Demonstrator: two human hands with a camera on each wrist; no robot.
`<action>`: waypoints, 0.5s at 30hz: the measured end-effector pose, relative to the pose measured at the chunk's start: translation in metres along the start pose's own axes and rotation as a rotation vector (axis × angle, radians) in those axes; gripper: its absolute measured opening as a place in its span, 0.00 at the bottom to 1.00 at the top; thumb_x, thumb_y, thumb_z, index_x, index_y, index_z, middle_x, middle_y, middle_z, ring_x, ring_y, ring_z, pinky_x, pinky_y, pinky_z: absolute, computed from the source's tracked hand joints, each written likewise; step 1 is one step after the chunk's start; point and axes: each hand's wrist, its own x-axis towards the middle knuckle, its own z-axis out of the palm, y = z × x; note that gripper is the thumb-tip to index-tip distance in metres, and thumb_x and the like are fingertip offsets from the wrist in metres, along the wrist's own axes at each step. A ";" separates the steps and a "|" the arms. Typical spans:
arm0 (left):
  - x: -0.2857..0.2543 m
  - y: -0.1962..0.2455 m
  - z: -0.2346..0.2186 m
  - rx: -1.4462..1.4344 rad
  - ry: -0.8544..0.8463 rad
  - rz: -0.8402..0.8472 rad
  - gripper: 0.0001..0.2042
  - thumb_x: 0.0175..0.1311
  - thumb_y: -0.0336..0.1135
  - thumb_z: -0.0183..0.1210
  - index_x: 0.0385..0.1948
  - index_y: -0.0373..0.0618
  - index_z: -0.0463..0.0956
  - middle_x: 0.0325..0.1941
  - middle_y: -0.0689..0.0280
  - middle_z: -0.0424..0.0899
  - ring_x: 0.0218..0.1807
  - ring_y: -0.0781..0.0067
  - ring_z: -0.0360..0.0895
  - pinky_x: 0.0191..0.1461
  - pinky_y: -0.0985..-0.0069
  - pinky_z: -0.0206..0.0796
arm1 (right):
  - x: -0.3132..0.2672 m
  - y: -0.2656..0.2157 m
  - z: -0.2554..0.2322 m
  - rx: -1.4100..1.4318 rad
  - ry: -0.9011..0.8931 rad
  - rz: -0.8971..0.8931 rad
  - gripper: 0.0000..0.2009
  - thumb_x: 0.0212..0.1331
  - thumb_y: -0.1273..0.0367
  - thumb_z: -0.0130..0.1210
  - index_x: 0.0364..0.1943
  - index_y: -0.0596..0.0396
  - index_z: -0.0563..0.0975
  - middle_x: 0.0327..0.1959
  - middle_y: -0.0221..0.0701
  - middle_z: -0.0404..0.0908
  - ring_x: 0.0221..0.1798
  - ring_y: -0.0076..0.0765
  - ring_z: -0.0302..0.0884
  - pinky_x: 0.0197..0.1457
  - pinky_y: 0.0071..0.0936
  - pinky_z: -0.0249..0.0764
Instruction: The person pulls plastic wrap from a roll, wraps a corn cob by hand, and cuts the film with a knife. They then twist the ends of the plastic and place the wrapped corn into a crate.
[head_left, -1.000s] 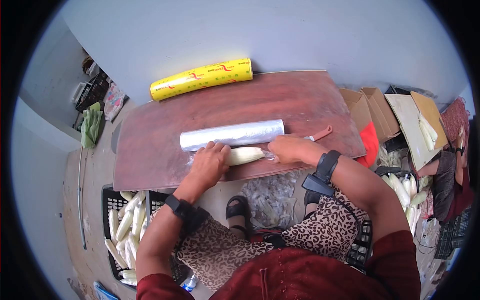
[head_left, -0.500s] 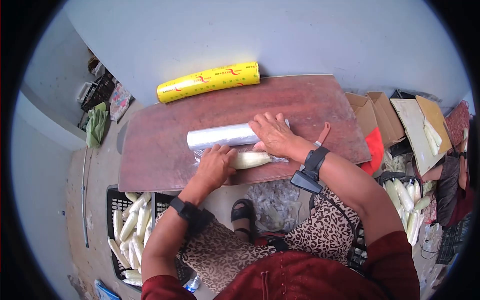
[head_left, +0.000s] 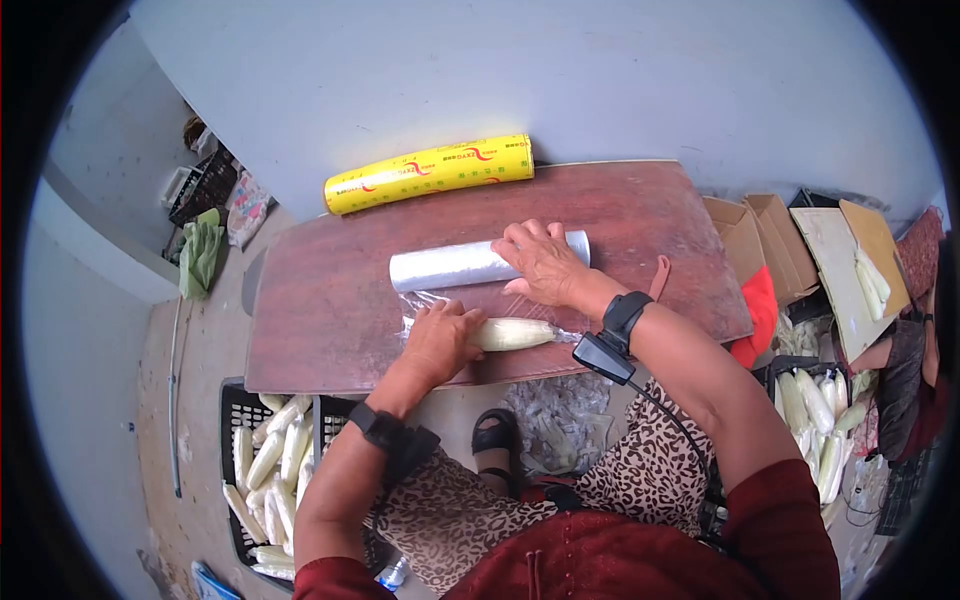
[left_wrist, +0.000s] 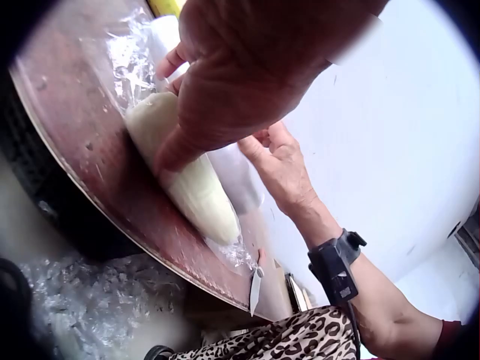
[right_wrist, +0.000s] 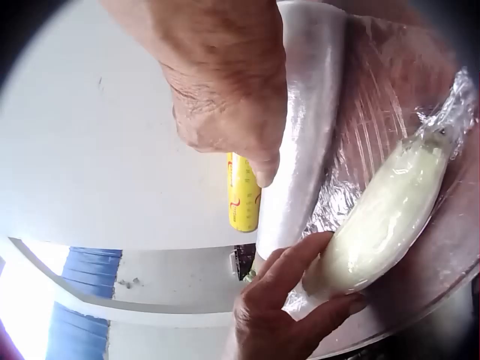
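An ear of corn (head_left: 514, 335) in its pale husk lies near the table's front edge with clear film around it. My left hand (head_left: 440, 340) grips its left end, thumb on the near side and fingers on the far side. Clear film (right_wrist: 379, 97) stretches between the corn and a roll of cling film (head_left: 445, 266) behind it; at the corn's right end it is bunched (right_wrist: 457, 105). My right hand (head_left: 548, 268) rests over the right part of the roll, fingers spread across its top. Its fingertips are hidden in the right wrist view.
A yellow printed roll (head_left: 430, 175) lies at the table's (head_left: 630, 215) back edge. A knife (left_wrist: 256, 289) is at the right. Crates of wrapped corn (head_left: 235, 415) stand below left and at right (head_left: 765, 375). Loose plastic film (head_left: 560, 420) covers floor under the table.
My right hand has left the corn's right end and moved up and left onto the cling film roll. My left hand stays on the corn. More film shows between roll and corn.
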 end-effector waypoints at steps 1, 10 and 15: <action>0.000 0.001 -0.002 0.005 -0.010 -0.006 0.28 0.45 0.38 0.70 0.53 0.50 0.75 0.47 0.59 0.78 0.54 0.55 0.72 0.59 0.61 0.63 | -0.004 0.001 0.004 -0.085 -0.003 -0.048 0.22 0.55 0.62 0.60 0.53 0.51 0.71 0.48 0.34 0.70 0.55 0.42 0.65 0.53 0.45 0.57; 0.000 -0.017 -0.003 -0.121 0.038 0.089 0.23 0.47 0.39 0.68 0.46 0.43 0.77 0.43 0.55 0.82 0.48 0.51 0.77 0.54 0.62 0.68 | -0.016 0.034 0.003 0.098 0.028 0.183 0.18 0.57 0.64 0.58 0.51 0.50 0.72 0.48 0.34 0.72 0.55 0.43 0.67 0.54 0.48 0.59; 0.002 -0.024 0.003 -0.133 -0.017 0.044 0.23 0.48 0.40 0.67 0.46 0.41 0.77 0.44 0.55 0.82 0.50 0.50 0.76 0.55 0.62 0.68 | -0.046 0.074 -0.029 0.129 -0.047 0.347 0.18 0.55 0.67 0.59 0.50 0.54 0.73 0.50 0.36 0.74 0.58 0.45 0.67 0.58 0.50 0.61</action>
